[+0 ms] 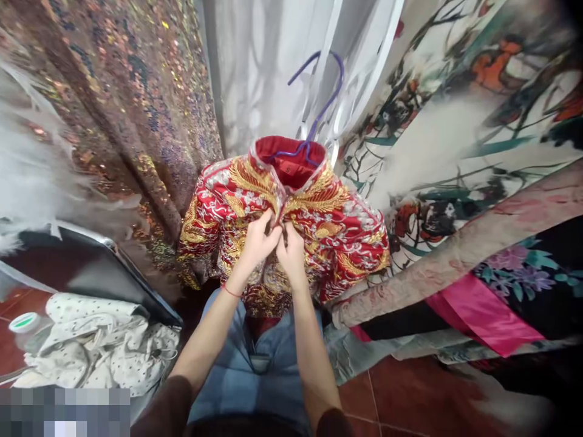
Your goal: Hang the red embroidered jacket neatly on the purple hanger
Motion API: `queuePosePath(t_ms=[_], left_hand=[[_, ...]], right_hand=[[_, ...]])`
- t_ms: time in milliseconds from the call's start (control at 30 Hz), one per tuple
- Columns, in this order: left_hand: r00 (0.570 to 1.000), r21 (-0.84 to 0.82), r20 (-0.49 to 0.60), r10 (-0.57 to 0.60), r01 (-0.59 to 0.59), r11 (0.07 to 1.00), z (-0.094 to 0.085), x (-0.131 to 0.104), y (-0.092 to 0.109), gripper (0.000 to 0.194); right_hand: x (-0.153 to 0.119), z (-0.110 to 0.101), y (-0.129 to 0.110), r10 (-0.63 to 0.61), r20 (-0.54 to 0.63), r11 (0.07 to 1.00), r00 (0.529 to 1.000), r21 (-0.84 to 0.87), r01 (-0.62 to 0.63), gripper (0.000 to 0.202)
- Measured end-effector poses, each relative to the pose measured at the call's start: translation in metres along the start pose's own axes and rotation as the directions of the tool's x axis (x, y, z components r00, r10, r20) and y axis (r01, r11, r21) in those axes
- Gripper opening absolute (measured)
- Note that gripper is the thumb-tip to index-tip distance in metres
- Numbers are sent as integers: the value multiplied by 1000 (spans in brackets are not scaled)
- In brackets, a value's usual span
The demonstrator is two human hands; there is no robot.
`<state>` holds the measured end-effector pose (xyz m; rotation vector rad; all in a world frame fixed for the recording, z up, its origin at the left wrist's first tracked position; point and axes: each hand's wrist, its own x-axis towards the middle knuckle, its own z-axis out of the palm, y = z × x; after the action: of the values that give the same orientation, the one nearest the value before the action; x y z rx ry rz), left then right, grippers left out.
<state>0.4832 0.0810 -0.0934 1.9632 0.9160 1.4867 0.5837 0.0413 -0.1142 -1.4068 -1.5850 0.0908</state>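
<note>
Left hand and right hand pinch the embroidered jacket, fingers closed. Toward one o'clock rises its purple hanger.

Collar opening passable (purple hanger crosses it); sequined fabric walls left, patterned fabric right.

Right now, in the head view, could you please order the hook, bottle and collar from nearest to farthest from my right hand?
1. Collar: just above your right hand.
2. Hook: higher, above the collar.
3. Bottle: at the picture's far left.
</note>
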Motion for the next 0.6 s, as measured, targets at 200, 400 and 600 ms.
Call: queuePosePath(t_ms=[200,400,600], left_hand=[[997,-184,-3,-78,76,980,17,-2,-18,16],[964,-439,70,-257,261,860,13,-92,-70,28],[593,-498,-2,-805,698,515,9,-196,-146,41]], right_hand=[[-2,5,24,22,-10,993,1000,119,-21,24],[-82,25,49,276,46,838,960,477,-264,27],[-175,78,91,728,304,354,614,601,-717,46]])
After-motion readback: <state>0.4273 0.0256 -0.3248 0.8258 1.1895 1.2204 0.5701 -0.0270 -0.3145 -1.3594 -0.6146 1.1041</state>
